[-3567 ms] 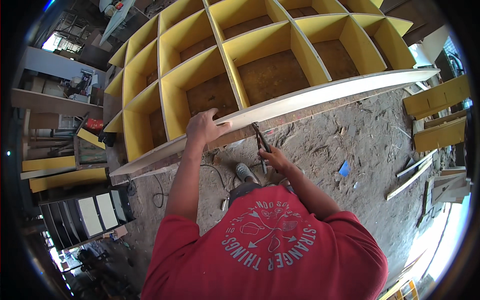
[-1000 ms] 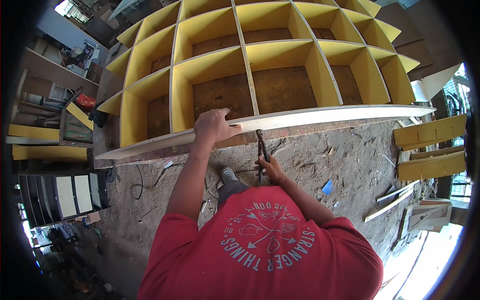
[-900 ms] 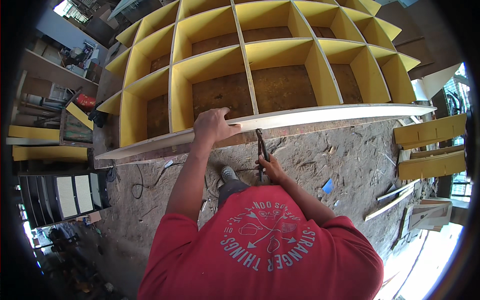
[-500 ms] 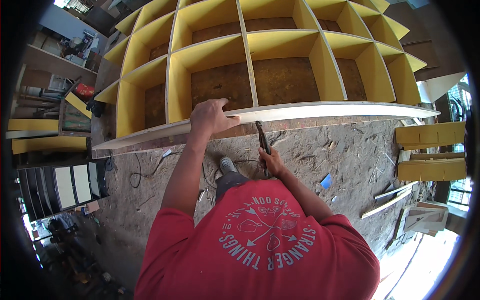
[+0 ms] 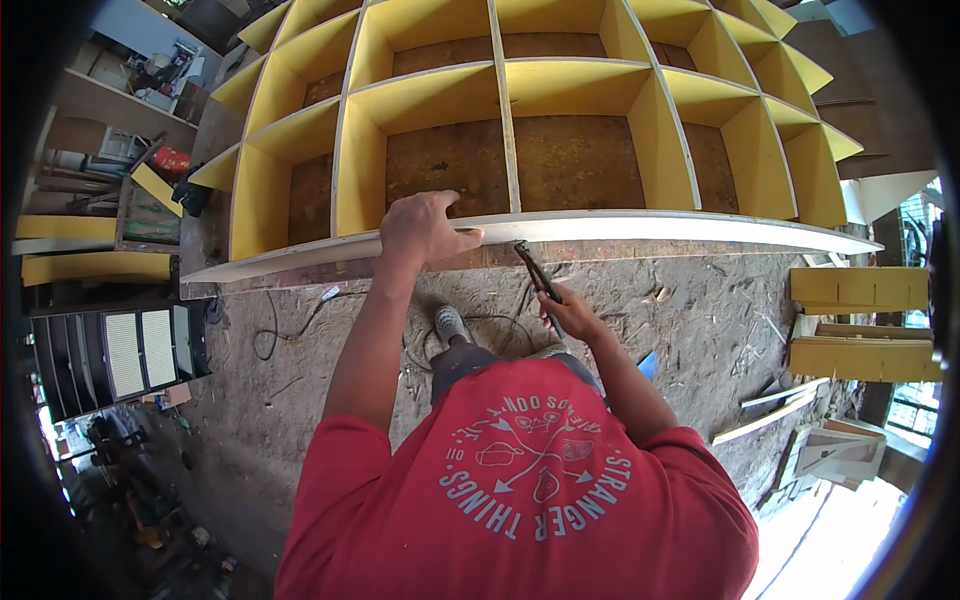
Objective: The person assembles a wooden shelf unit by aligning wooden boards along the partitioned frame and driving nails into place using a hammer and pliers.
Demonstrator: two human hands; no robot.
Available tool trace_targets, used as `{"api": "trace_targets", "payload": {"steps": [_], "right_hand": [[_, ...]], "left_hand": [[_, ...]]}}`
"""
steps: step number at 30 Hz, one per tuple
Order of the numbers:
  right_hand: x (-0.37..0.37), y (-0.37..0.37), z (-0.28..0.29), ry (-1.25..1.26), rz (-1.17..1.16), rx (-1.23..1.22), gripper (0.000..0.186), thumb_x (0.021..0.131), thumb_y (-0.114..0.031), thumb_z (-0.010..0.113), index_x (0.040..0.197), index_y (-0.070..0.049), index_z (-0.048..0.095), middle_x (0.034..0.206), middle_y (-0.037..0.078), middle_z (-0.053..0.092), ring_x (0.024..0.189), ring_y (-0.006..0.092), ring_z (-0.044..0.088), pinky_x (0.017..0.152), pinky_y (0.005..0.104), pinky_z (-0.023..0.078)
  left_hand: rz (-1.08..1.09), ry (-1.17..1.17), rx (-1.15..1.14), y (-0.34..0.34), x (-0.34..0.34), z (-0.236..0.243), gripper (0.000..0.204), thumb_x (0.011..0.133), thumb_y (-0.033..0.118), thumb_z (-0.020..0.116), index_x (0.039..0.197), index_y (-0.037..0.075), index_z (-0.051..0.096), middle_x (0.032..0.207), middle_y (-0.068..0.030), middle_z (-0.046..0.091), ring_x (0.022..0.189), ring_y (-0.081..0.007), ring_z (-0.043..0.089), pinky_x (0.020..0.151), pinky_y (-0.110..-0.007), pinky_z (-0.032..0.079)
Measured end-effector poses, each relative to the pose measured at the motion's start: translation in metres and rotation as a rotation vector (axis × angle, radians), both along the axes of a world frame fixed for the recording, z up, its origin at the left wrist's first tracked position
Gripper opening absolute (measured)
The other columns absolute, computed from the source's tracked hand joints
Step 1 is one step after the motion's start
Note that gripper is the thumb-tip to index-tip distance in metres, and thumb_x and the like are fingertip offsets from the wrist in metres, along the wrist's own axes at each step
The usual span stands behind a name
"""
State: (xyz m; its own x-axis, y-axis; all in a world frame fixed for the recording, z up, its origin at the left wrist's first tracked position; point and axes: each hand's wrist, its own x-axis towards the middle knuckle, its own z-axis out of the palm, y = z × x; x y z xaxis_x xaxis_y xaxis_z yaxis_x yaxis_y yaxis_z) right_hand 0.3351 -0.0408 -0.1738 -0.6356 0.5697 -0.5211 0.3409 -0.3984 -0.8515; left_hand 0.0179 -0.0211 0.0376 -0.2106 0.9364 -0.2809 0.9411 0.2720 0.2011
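A littered dirt floor [image 5: 690, 330] spreads out below and to the right. Above it is a stained brown table [image 5: 575, 165], showing through the compartments of the yellow grid [image 5: 570, 88] that lies across it. Along the near side of that grid runs a long pale strip [image 5: 640, 227], set on edge, its far face close against the end of the middle divider. A dark unit with pale panels [image 5: 127, 350] stands at the far left; yellow boards [image 5: 860, 290] are stacked at the right.

The left hand [image 5: 425, 230] pinches the strip just left of the middle divider, fingers over the top edge and thumb against the near face. The right hand [image 5: 570, 312] is closed round the handles of dark pincers [image 5: 538, 270], which slant up to the strip's lower part; whether their tips touch it is hard to tell. A blue scrap [image 5: 648, 365] lies beyond the right forearm.
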Motion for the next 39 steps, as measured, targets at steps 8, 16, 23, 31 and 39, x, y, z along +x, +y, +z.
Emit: {"api": "trace_targets", "payload": {"steps": [8, 16, 23, 31, 39], "right_hand": [[-0.055, -0.043, -0.011, 0.258, -0.215, -0.227, 0.044, 0.112, -0.038, 0.055, 0.134, -0.001, 0.062, 0.087, 0.002, 0.066, 0.078, 0.013, 0.064, 0.072, 0.0328, 0.053], [-0.004, 0.009, 0.006, -0.03, 0.066, -0.122, 0.038, 0.111, -0.039, 0.056, 0.114, -0.004, 0.07, 0.081, 0.005, 0.065, 0.068, 0.0166, 0.063, 0.065, 0.035, 0.053], [0.0, 0.012, 0.003, -0.011, 0.109, -0.098, 0.048, 0.112, -0.046, 0.052, 0.129, -0.006, 0.071, 0.085, 0.002, 0.069, 0.072, 0.0142, 0.068, 0.065, 0.0312, 0.049], [-0.061, -0.039, 0.002, 0.083, -0.318, -0.297, 0.051, 0.11, -0.047, 0.056, 0.13, -0.002, 0.067, 0.077, 0.002, 0.064, 0.064, 0.0133, 0.061, 0.061, 0.031, 0.048], [-0.018, 0.014, -0.002, -0.192, -0.078, -0.096, 0.054, 0.104, -0.047, 0.065, 0.086, 0.003, 0.073, 0.068, 0.005, 0.064, 0.057, 0.0152, 0.06, 0.056, 0.0333, 0.05]], "left_hand": [[-0.003, -0.01, 0.002, 0.003, 0.001, 0.0, 0.082, 0.071, 0.064, 0.08, 0.134, 0.013, 0.072, 0.128, -0.0177, 0.074, 0.12, -0.0346, 0.07, 0.106, -0.046, 0.054], [-0.024, -0.001, 0.038, -0.005, -0.001, -0.008, 0.081, 0.07, 0.065, 0.079, 0.132, 0.012, 0.073, 0.124, -0.019, 0.075, 0.118, -0.0361, 0.071, 0.105, -0.047, 0.054], [-0.048, 0.038, 0.027, -0.001, 0.005, 0.002, 0.077, 0.072, 0.063, 0.079, 0.131, 0.014, 0.074, 0.122, -0.0187, 0.076, 0.115, -0.0357, 0.073, 0.102, -0.045, 0.057], [-0.037, 0.085, 0.015, 0.004, 0.004, -0.014, 0.084, 0.073, 0.067, 0.08, 0.133, 0.008, 0.072, 0.126, -0.0224, 0.074, 0.119, -0.0385, 0.07, 0.104, -0.048, 0.055], [-0.059, 0.121, 0.06, 0.004, -0.006, -0.026, 0.086, 0.073, 0.068, 0.079, 0.133, 0.008, 0.071, 0.125, -0.0231, 0.074, 0.119, -0.0395, 0.07, 0.103, -0.048, 0.055]]}}
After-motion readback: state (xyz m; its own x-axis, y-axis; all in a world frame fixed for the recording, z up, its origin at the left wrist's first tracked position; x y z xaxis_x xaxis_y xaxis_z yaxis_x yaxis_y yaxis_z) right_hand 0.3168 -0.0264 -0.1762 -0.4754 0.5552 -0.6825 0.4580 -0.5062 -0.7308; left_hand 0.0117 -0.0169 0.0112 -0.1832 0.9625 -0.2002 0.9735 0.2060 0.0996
